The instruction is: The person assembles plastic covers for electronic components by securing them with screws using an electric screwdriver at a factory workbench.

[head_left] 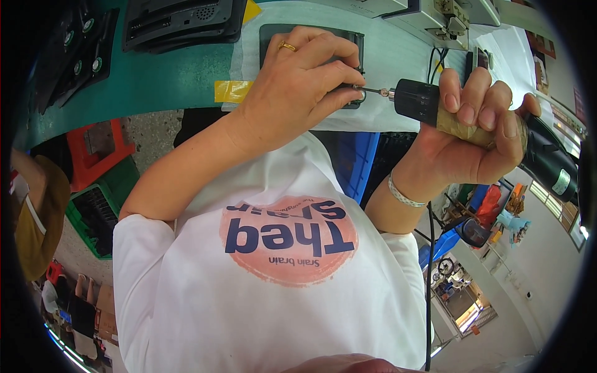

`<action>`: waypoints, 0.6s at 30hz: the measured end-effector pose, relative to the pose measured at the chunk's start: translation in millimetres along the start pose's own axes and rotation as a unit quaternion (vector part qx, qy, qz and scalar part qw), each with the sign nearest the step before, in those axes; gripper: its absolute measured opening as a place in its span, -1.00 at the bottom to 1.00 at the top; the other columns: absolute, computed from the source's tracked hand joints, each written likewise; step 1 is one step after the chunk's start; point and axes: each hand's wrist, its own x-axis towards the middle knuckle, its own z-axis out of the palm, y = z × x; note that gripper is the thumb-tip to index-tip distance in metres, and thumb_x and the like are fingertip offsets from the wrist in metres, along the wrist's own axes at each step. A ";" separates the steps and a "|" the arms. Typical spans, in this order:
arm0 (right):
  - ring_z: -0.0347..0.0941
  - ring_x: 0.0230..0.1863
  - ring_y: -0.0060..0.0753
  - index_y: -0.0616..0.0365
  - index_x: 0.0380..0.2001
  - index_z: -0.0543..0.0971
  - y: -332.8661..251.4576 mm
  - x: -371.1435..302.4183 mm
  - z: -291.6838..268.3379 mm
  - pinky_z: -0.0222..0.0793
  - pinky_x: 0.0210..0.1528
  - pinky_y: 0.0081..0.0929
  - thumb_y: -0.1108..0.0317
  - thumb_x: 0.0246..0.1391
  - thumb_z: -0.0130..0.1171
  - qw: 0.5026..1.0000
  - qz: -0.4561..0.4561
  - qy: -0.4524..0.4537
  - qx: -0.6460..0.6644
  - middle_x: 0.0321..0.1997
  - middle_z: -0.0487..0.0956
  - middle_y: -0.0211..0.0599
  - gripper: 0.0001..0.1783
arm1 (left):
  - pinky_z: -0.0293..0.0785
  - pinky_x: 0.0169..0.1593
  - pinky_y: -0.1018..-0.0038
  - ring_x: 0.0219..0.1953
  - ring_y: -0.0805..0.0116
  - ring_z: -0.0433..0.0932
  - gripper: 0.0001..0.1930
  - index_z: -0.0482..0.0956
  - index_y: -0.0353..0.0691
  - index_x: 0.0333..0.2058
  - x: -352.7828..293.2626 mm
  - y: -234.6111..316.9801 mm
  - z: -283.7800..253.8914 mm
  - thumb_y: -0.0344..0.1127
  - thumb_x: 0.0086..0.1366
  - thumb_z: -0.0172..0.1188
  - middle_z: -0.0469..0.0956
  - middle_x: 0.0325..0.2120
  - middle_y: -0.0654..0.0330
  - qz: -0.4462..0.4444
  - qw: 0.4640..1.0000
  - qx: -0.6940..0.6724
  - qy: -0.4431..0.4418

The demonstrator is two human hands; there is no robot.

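My right hand [476, 127] is wrapped round the taped grip of an electric screwdriver [418, 101] with a black body, held nearly level. Its thin bit points left, and the tip reaches the fingertips of my left hand [305, 78]. Thumb and forefinger of that left hand, which wears a gold ring, are pinched together at the bit's tip; whatever is between them is too small to make out. Beneath the left hand lies a dark flat plastic housing [268, 38], partly covered by the hand, on a white sheet [388, 62].
Black plastic housings [183, 28] are stacked at the back left of the green table [155, 87]. More black parts with round green-ringed pieces [79, 53] lie at far left. Yellow tape [233, 91] sticks near my left forearm. A pale machine [429, 18] stands back right; a black cable [430, 280] hangs at right.
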 end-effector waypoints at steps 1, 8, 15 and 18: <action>0.32 -0.51 -0.44 0.04 -0.03 0.50 -0.4 -0.4 -0.4 0.25 -0.41 -0.35 0.39 0.04 0.01 1.000 -0.004 -0.006 0.001 -0.53 0.42 -0.37 -0.63 | 0.23 0.04 0.37 -0.02 0.29 0.43 -0.80 0.67 -0.07 -0.31 -0.5 -0.2 0.5 -0.36 0.04 0.42 0.52 -0.17 0.34 0.000 1.000 0.000 0.000; 0.31 -0.50 -0.46 -0.01 0.00 0.45 1.6 -1.4 1.0 0.26 -0.39 -0.36 0.39 0.06 -0.01 1.000 -0.002 -0.015 -0.012 -0.54 0.40 -0.40 -0.62 | 0.21 0.04 0.37 -0.01 0.30 0.43 -0.80 0.68 -0.06 -0.30 -1.8 -0.2 1.5 -0.35 0.05 0.41 0.52 -0.16 0.35 -0.003 1.000 -0.002 -0.011; 0.32 -0.49 -0.46 0.01 0.02 0.44 4.0 -2.1 -2.5 0.30 -0.38 -0.35 0.37 0.07 -0.02 0.999 0.000 -0.044 -0.005 -0.53 0.39 -0.41 -0.60 | 0.18 0.04 0.38 0.00 0.32 0.42 -0.81 0.67 -0.05 -0.29 -1.2 -1.3 0.3 -0.34 0.07 0.40 0.52 -0.15 0.37 0.008 1.000 0.003 -0.017; 0.32 -0.49 -0.47 0.00 0.04 0.43 3.5 -2.1 -2.8 0.30 -0.37 -0.35 0.36 0.08 -0.03 0.999 0.005 -0.048 -0.009 -0.53 0.39 -0.41 -0.59 | 0.18 0.05 0.37 0.01 0.33 0.42 -0.82 0.67 -0.05 -0.29 -1.0 -0.1 -1.1 -0.33 0.08 0.39 0.52 -0.15 0.38 0.008 1.000 0.013 -0.027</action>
